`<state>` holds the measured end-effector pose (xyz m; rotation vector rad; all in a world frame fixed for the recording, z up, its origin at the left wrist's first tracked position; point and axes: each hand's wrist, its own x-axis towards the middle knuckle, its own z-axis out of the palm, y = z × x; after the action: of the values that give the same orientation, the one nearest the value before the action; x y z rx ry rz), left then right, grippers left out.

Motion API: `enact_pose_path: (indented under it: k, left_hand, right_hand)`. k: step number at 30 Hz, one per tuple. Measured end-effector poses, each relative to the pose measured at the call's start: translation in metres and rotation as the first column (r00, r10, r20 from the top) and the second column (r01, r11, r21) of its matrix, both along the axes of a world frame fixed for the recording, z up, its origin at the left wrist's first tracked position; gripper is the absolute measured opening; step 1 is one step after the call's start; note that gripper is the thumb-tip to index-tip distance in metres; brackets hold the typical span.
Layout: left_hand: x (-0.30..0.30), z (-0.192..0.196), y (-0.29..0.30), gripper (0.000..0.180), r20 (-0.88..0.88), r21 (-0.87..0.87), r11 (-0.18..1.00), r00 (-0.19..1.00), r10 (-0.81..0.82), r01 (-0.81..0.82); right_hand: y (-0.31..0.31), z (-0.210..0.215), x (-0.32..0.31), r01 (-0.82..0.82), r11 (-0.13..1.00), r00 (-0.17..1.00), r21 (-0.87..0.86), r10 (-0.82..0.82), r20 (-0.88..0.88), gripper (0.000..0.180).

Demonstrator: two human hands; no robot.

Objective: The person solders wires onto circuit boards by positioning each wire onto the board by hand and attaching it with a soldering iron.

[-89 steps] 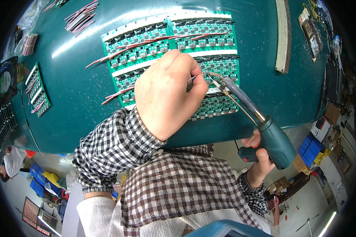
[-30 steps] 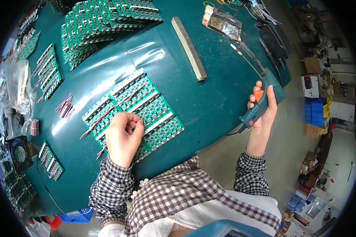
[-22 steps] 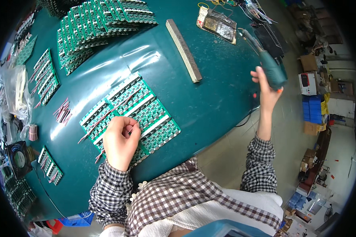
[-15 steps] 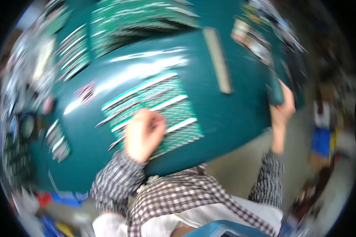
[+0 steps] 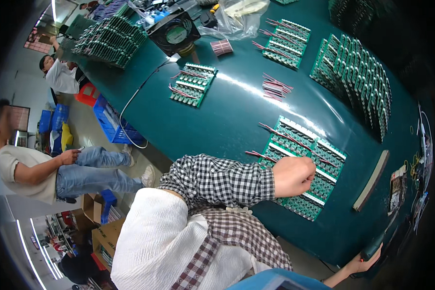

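A green circuit board panel (image 5: 300, 145) with white connector rows lies on the table in front of me, with red and black wires laid across its upper rows. My left hand (image 5: 294, 177) is over the middle of this panel, its fingers curled closed; what they pinch, if anything, is hidden. At the lower right, my right hand (image 5: 364, 263) is wrapped around the dark green handle of what looks like a soldering iron (image 5: 373, 245). Beyond the panel is a loose bunch of short red and black wires (image 5: 274, 88).
Stacked circuit boards (image 5: 360, 77) stand at the far right; more stacks (image 5: 112, 41) are at far left. Two wired panels (image 5: 194, 84) (image 5: 287, 43), a black fan (image 5: 173, 34), a wire bundle (image 5: 221, 47) and a wooden strip (image 5: 371, 181) lie around. A seated person (image 5: 34, 169) is at left.
The view has swung left and turned, bringing the room and other people into sight. My left hand stays closed over the panel; my right hand still grips the green handle.
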<state>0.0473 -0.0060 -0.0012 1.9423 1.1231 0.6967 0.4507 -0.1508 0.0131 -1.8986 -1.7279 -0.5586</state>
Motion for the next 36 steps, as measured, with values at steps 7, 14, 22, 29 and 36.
enact_pose_path:
  k: [7, 14, 22, 29, 36]
  left_hand:
    - [-0.005, 0.005, 0.01, 0.005, -0.076, -0.088, 0.993, 0.995, 0.066, -0.073]
    - [0.008, -0.009, 0.008, 0.006, 0.019, 0.071, 0.997, 1.0, -0.01, 0.008]
    - [0.008, -0.014, -0.003, 0.004, -0.107, 0.035, 0.999, 0.994, 0.025, -0.021]
    - [0.005, -0.018, -0.004, 0.005, -0.119, 0.025, 1.0, 0.993, -0.01, 0.013]
    - [0.013, -0.005, 0.008, 0.008, -0.074, 0.077, 0.996, 0.997, -0.028, 0.034]
  right_hand:
    - [0.047, 0.001, -0.043, 0.04, 0.999, 0.985, -0.012, -0.042, -0.167, 0.04]
    - [-0.002, 0.002, -0.011, 0.067, 0.992, 0.996, 0.105, -0.074, 0.057, 0.034]
    - [0.021, 0.019, -0.065, -0.114, 0.952, 0.95, 0.285, 0.021, 0.31, 0.029]
    - [0.015, -0.014, -0.042, -0.043, 0.97, 0.979, 0.238, -0.007, 0.204, 0.026]
    - [0.0, -0.007, -0.029, 0.083, 0.983, 0.996, 0.163, -0.088, 0.025, 0.043]
